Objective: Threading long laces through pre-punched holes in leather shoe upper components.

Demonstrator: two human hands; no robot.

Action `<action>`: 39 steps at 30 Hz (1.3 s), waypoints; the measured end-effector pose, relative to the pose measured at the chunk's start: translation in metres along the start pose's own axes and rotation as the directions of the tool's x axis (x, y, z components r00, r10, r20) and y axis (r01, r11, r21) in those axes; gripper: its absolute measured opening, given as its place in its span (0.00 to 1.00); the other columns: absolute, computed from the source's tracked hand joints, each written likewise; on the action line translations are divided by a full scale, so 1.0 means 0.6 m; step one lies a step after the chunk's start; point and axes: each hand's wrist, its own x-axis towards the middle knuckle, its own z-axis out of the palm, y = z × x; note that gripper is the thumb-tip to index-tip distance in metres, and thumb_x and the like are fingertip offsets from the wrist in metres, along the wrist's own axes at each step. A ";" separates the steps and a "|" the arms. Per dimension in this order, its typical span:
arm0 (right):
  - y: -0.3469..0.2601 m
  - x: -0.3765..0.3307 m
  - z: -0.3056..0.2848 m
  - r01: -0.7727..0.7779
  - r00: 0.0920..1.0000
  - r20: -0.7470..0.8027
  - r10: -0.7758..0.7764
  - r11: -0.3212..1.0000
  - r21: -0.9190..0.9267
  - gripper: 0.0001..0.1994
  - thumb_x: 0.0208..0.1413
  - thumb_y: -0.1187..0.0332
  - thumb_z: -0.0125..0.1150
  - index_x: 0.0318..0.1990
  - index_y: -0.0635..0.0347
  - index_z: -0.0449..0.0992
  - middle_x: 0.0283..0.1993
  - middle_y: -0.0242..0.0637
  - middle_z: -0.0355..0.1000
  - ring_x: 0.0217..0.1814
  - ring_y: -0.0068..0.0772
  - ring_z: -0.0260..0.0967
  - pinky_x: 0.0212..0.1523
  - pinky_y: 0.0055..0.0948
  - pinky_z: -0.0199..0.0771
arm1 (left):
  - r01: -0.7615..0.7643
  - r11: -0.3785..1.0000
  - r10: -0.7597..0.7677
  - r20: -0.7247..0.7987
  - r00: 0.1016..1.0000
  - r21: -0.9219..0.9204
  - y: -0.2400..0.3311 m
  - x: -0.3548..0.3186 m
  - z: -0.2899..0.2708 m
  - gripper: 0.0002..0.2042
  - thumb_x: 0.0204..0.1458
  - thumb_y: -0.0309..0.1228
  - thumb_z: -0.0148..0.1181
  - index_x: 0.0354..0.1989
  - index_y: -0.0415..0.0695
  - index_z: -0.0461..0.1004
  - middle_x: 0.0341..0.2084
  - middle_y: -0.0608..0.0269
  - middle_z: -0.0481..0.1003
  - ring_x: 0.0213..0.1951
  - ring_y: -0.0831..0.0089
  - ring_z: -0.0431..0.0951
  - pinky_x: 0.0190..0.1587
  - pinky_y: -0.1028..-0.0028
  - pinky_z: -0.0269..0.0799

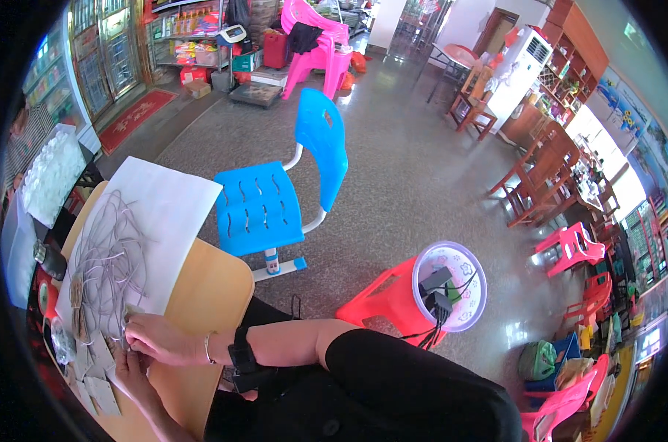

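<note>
My right hand (pixel 163 340) and my left hand (pixel 133 374) meet over the left part of the wooden desk, fingertips pinched close together. A small grey-brown piece (pixel 132 312) shows beyond my right fingers; I cannot tell whether they hold it. What sits in either pinch is hidden by the fingers. Just past them, a loose tangle of thin grey cords (pixel 111 254) lies on a large white sheet (pixel 173 193). Flat grey cards (pixel 102 394) are scattered beside my left hand. A brown bundle (pixel 77 290) lies at the cords' left edge.
Along the desk's left side are a roll of red tape (pixel 48 300), a dark bottle (pixel 50 259) and a bag of white pieces (pixel 52 177). A blue chair (pixel 260 210) stands ahead. To the right, a red stool (pixel 389 298) carries a basin (pixel 474 313) with black adapters.
</note>
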 end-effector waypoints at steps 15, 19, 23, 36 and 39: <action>-0.027 0.004 0.007 -0.094 0.983 0.163 0.086 0.995 0.037 0.06 0.49 0.72 0.56 0.35 0.62 0.74 0.35 0.44 0.69 0.40 0.47 0.67 0.41 0.40 0.66 | -0.136 0.960 0.168 -0.119 0.978 0.243 0.010 -0.023 -0.013 0.08 0.52 0.19 0.49 0.36 0.36 0.75 0.25 0.66 0.73 0.29 0.79 0.72 0.28 0.79 0.68; -0.019 -0.007 -0.005 -0.203 0.973 0.081 0.215 0.970 -0.131 0.06 0.50 0.73 0.55 0.36 0.62 0.73 0.32 0.47 0.70 0.37 0.50 0.68 0.37 0.40 0.68 | -0.112 0.876 0.203 -0.149 0.968 0.470 0.016 -0.014 0.031 0.07 0.50 0.24 0.57 0.35 0.37 0.76 0.24 0.57 0.76 0.27 0.74 0.74 0.31 0.74 0.70; -0.038 0.003 -0.009 -0.071 0.991 0.072 0.109 0.913 -0.402 0.05 0.49 0.74 0.57 0.34 0.61 0.72 0.34 0.44 0.67 0.38 0.47 0.66 0.39 0.41 0.66 | -0.270 0.853 0.354 -0.116 0.928 0.447 0.016 -0.011 0.040 0.07 0.49 0.26 0.58 0.35 0.37 0.77 0.25 0.53 0.77 0.27 0.71 0.77 0.31 0.72 0.71; -0.193 0.059 -0.019 -0.771 0.202 0.979 -0.018 0.613 0.171 0.06 0.58 0.72 0.54 0.41 0.62 0.71 0.28 0.29 0.69 0.25 0.17 0.66 0.33 0.18 0.67 | -0.021 0.999 0.017 -0.083 0.996 -0.045 0.034 -0.009 -0.005 0.09 0.52 0.28 0.54 0.32 0.34 0.75 0.24 0.60 0.77 0.29 0.74 0.80 0.31 0.79 0.71; -0.143 0.051 -0.029 -0.398 0.637 0.766 0.084 0.887 0.234 0.09 0.57 0.71 0.54 0.43 0.63 0.73 0.32 0.32 0.72 0.32 0.23 0.68 0.36 0.23 0.69 | -0.076 0.946 0.110 -0.091 0.990 0.316 0.024 -0.009 -0.016 0.08 0.53 0.29 0.55 0.33 0.36 0.76 0.24 0.64 0.76 0.29 0.79 0.78 0.29 0.79 0.69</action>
